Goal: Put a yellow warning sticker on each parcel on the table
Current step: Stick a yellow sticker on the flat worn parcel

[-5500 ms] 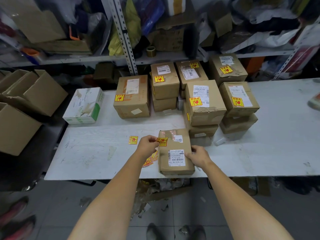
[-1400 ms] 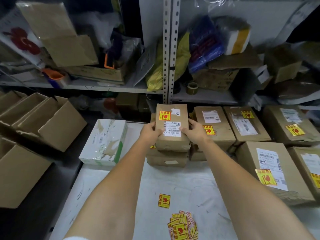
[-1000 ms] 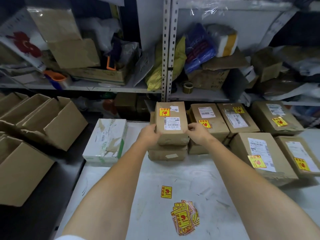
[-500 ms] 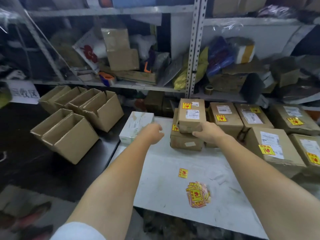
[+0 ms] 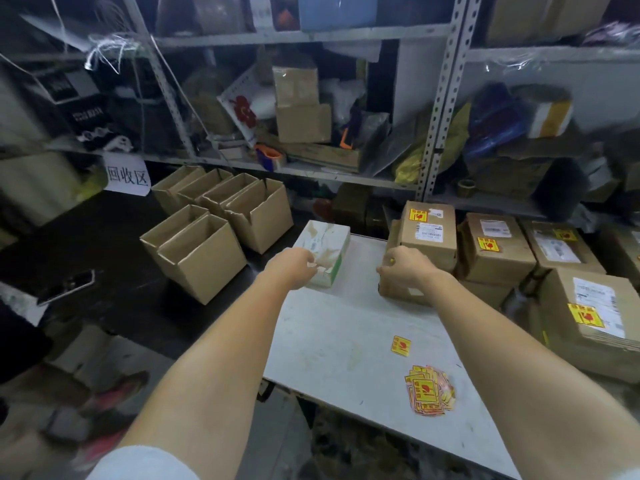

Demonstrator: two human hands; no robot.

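The left hand (image 5: 294, 270) grips the near corner of the white box (image 5: 329, 244). The right hand (image 5: 405, 270) is curled by a brown parcel (image 5: 398, 293); I cannot tell if it holds it. Yellow stickers (image 5: 429, 393) lie piled on the table (image 5: 339, 344).

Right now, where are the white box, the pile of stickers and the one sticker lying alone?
white box (image 5: 329, 241): head view, top face.
sticker pile (image 5: 428, 393): head view, top sticker.
lone sticker (image 5: 401, 345): head view, its middle.

Left hand (image 5: 294, 268) at white box (image 5: 327, 249) — fingertips hidden, grip unclear.
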